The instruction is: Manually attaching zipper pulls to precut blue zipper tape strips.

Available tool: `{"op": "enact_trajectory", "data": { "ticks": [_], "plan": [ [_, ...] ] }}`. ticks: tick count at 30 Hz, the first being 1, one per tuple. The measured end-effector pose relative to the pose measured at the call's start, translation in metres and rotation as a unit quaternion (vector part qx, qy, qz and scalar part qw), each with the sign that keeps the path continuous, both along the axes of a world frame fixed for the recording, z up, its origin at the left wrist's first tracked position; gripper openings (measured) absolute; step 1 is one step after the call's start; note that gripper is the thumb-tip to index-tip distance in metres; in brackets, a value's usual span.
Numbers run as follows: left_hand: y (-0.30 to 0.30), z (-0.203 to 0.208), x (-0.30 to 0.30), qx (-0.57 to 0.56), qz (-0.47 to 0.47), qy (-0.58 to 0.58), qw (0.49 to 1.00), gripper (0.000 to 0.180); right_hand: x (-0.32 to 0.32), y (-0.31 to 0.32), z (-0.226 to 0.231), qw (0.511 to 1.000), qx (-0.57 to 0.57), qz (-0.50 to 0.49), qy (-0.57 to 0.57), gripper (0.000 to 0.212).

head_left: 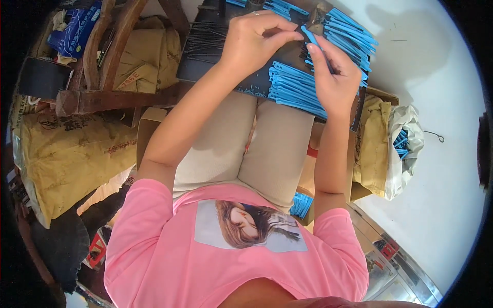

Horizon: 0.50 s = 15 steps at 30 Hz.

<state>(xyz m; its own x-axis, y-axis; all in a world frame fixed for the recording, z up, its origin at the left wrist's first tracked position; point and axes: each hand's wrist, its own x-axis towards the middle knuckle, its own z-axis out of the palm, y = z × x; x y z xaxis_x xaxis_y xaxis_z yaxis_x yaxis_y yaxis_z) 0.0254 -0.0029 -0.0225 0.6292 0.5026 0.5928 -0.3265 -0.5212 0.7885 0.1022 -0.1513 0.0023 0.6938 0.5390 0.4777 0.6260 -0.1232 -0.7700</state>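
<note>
My right hand [336, 74] is closed on a slim blue plastic strip [309, 35], which sticks up past its thumb and forefinger. Close beside that strip's upper end, my left hand [257, 38] makes a pinch with thumb and forefinger; anything between those fingertips is too small to make out. Below the hands, a row of similar blue strips with holes in their ends [292, 87] lies on the dark work table [246, 84]. Another pile of blue strips [349, 33] lies beyond my right hand. Thin black rods [203, 43] are spread left of my left hand.
Small blue scraps lie along the table's near edge. To the right stands a white bag [405, 123] with blue pieces inside, next to a brown paper sack [372, 143]. A wooden chair frame [97, 100] and a large yellow-brown sack [67, 159] crowd the left.
</note>
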Motion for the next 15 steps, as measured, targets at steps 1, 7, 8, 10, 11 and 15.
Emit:
{"op": "enact_trajectory", "data": {
  "ticks": [1, 7, 8, 10, 11, 15],
  "plan": [
    [0.001, 0.0, -0.003, -0.001, -0.001, 0.002, 1.0, 0.014, -0.003, 0.001, -0.002, 1.0, 0.014, 0.004, 0.011, 0.02],
    [-0.012, 0.014, -0.022, 0.076, -0.029, 0.004, 0.997, 0.012, -0.027, 0.011, 0.003, 0.991, 0.109, 0.022, 0.075, 0.019],
    [-0.018, 0.02, -0.026, 0.116, -0.027, -0.002, 0.993, 0.014, -0.029, 0.012, 0.005, 0.987, 0.141, 0.02, 0.075, 0.017],
    [-0.019, 0.024, -0.034, 0.154, -0.041, 0.02, 0.987, 0.015, -0.028, 0.005, 0.009, 0.995, 0.094, 0.015, 0.018, 0.015],
    [-0.018, 0.024, -0.038, 0.192, -0.054, 0.041, 0.979, 0.016, -0.027, 0.001, 0.011, 0.998, 0.048, 0.01, -0.039, 0.013],
    [0.002, 0.02, -0.064, 0.277, 0.0, 0.09, 0.957, 0.019, -0.014, -0.008, 0.01, 0.974, 0.062, -0.028, -0.214, 0.017]
  ]
}}
